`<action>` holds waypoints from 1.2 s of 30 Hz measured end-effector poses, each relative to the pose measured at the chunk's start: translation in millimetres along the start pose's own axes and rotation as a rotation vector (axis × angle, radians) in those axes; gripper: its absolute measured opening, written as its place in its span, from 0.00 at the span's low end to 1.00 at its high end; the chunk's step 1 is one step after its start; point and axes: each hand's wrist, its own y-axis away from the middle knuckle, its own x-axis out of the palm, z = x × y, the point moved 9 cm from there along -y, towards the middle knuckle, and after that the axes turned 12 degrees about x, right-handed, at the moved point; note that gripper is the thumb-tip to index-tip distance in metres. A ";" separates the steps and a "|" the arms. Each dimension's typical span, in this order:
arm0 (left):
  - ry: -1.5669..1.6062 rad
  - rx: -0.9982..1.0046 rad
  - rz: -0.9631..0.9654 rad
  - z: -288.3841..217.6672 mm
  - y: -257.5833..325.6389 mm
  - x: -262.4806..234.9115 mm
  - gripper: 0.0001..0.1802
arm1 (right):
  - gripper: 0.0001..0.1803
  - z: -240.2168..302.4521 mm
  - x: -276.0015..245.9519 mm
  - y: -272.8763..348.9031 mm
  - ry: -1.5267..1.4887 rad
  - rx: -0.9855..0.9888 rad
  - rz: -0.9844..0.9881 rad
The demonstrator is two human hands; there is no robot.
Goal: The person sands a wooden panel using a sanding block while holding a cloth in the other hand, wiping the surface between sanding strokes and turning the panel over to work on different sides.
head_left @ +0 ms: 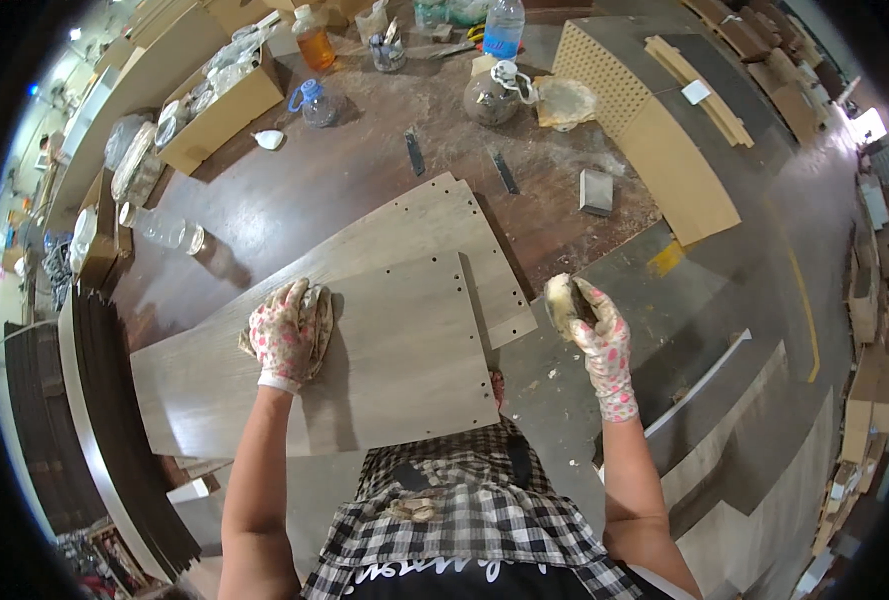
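Observation:
Two grey wood-grain panels with drilled holes lie stacked on the workbench; the top panel [405, 350] rests on the longer lower one [415, 225]. My left hand [283, 335], in a flowered work glove, presses a crumpled cloth [317, 318] flat on the top panel near its left part. My right hand [597, 325], also gloved, is raised off the panels to the right and is closed around a yellowish sponge-like pad [563, 300].
The dusty brown workbench [325, 180] carries plastic bottles [314, 38], a clear jug [493, 95], a cardboard box [220, 105], a small grey block [596, 190] and two dark strips. Tan perforated boards [655, 120] lie at right; dark panels [115, 440] stand stacked at left.

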 end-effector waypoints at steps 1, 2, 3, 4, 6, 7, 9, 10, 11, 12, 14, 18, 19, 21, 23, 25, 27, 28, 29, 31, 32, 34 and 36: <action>-0.022 -0.020 -0.013 -3.3 -0.7 -1.3 0.17 | 0.28 -1.7 -4.3 -1.4 -0.005 0.017 0.015; -0.044 -0.040 -0.026 -5.4 -0.5 -2.5 0.17 | 0.28 -5.2 -6.6 -1.3 0.005 0.046 0.040; -0.041 -0.018 -0.061 -8.4 -1.5 -3.5 0.17 | 0.29 -7.4 -9.1 -3.0 0.019 0.071 0.067; -0.048 -0.038 -0.055 -10.4 0.7 -2.6 0.17 | 0.29 -9.7 -10.6 -4.0 0.021 0.082 0.086; -0.038 -0.074 -0.031 -14.2 6.3 -0.5 0.16 | 0.30 -11.7 -10.4 -4.0 0.046 0.059 0.115; -0.039 -0.088 -0.038 -20.2 10.1 -1.0 0.15 | 0.30 -12.3 -8.7 -6.5 0.017 0.052 0.160; -0.032 -0.091 -0.044 -30.5 15.3 -3.2 0.14 | 0.30 -13.5 -5.9 -7.5 0.025 0.084 0.188; -0.024 -0.081 -0.056 -34.8 18.6 -5.0 0.14 | 0.30 -14.2 -2.6 -7.1 0.030 0.106 0.206; -0.008 -0.073 -0.056 -36.7 20.3 -5.2 0.13 | 0.30 -14.7 0.4 -5.9 0.036 0.116 0.216; -0.006 -0.088 -0.052 -37.3 23.4 -4.7 0.13 | 0.30 -12.6 4.4 -3.4 0.096 0.101 0.229; -0.022 -0.012 -0.127 -47.5 27.3 -10.9 0.12 | 0.29 -17.0 7.9 2.8 0.117 0.092 0.261; -0.001 -0.019 -0.114 -51.9 28.4 -13.8 0.12 | 0.29 -27.7 25.1 19.6 -0.018 0.277 0.405; -0.018 -0.013 -0.123 -50.8 30.0 -13.0 0.12 | 0.29 -43.7 29.6 28.8 0.000 0.385 0.440; 0.003 -0.046 -0.070 -43.8 34.0 -3.8 0.17 | 0.32 -57.5 42.7 54.0 -0.101 0.510 0.546; 0.015 -0.046 -0.063 -43.4 33.3 -1.7 0.17 | 0.35 -64.9 52.3 71.1 -0.107 0.522 0.600; 0.038 -0.045 -0.052 -41.3 33.4 0.5 0.17 | 0.35 -69.7 53.7 77.3 -0.183 0.523 0.560; 0.021 -0.009 -0.105 -47.2 31.8 -6.2 0.14 | 0.35 -70.5 53.1 84.7 -0.245 0.542 0.506; 0.007 0.021 -0.157 -50.9 31.0 -11.5 0.12 | 0.35 -74.6 56.0 90.2 -0.249 0.530 0.493; 0.013 0.039 -0.163 -52.1 31.1 -11.4 0.12 | 0.35 -75.0 55.5 92.4 -0.179 0.416 0.440; 0.008 0.043 -0.161 -49.0 33.7 -8.9 0.12 | 0.35 -73.3 57.1 100.7 -0.017 0.329 0.354; 0.015 0.057 -0.169 -49.2 34.3 -9.1 0.12 | 0.35 -75.7 61.4 106.0 -0.016 0.318 0.340; 0.056 0.061 -0.175 -49.1 34.5 -7.5 0.12 | 0.32 -71.4 69.9 115.7 -0.124 0.179 0.281; 0.079 0.067 -0.191 -48.0 36.3 -9.1 0.12 | 0.31 -78.1 84.6 129.8 -0.052 0.156 0.253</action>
